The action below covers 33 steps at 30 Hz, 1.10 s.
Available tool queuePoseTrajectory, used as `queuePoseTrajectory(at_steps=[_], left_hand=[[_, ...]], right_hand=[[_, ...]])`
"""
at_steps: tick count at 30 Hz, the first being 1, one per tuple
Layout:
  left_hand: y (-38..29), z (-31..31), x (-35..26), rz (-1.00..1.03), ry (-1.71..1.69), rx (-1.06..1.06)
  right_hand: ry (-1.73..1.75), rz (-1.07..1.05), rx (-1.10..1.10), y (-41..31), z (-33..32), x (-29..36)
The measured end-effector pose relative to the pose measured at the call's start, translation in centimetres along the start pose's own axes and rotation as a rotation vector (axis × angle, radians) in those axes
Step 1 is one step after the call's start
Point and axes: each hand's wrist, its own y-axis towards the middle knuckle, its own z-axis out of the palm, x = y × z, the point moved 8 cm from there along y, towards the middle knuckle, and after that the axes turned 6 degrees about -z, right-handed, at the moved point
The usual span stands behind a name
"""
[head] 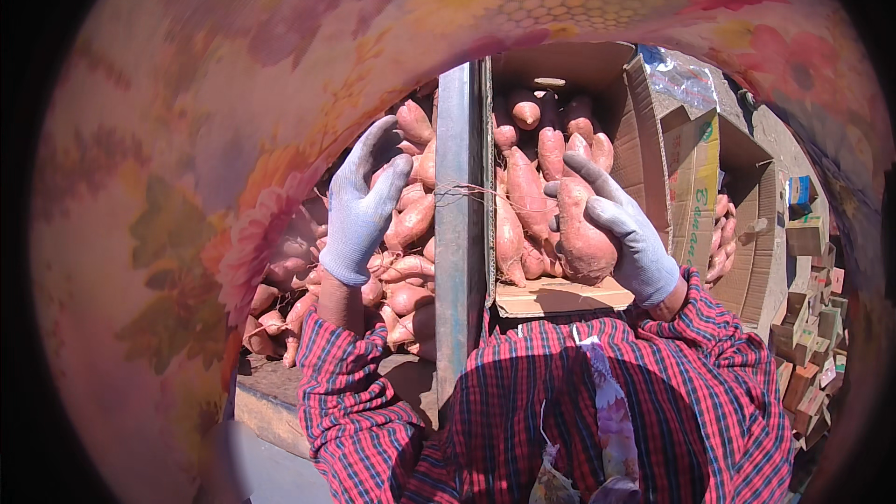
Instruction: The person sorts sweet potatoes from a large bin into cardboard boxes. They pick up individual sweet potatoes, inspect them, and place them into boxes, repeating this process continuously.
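My right hand (633, 238), in a pale knit glove with grey-coated fingers, grips a large reddish sweet potato (586, 234). It is over the near end of an open cardboard box (567, 297), where more sweet potatoes (521, 189) lie. My left hand (364, 199), gloved the same way, is above a heap of loose sweet potatoes (409, 269) on the left. Its thumb and fingers are curved apart, with no item seen between them. The palm side is partly hidden from view.
A metal bar (455, 238) stands between heap and box, with thin wire (465, 190) around it. Another cardboard box (749, 245) at right holds sweet potatoes, and several small boxes (805, 343) lie beyond. Floral cloth (175, 224) covers much of the view's top and left.
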Motion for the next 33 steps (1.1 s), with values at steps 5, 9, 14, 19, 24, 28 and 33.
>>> queuePoseTrajectory(at_steps=[5, 9, 14, 19, 24, 28, 33], left_hand=[[-0.6, -3.1, 19.0, -0.289, 0.69, -0.014], [-1.9, 1.8, 24.9, -0.406, 1.06, 0.163], [-1.7, 0.1, 26.0, -0.442, 0.844, 0.136], [-1.8, -5.8, 21.1, -0.583, -0.169, -0.073], [-1.7, -3.0, 2.1, -0.317, -0.023, -0.059], [-2.4, 7.0, -5.3, -0.28, -0.267, 0.257], [-4.0, 15.5, -4.4, -0.386, -0.283, 0.653]], right_hand=[[-0.834, 0.047, -0.099, 0.2, -6.6, -5.1], [-1.282, 0.235, 0.176, 0.0, -8.7, -10.5], [-1.19, -0.013, 0.026, -0.1, -10.0, -8.6], [-1.536, 0.188, -0.011, -1.5, -13.9, -9.9], [-1.568, 0.317, 0.136, -0.7, -12.6, -10.6], [-1.427, 0.014, -0.033, -1.6, -15.6, -11.1], [-0.274, -0.092, -0.723, -4.5, -16.9, -3.8]])
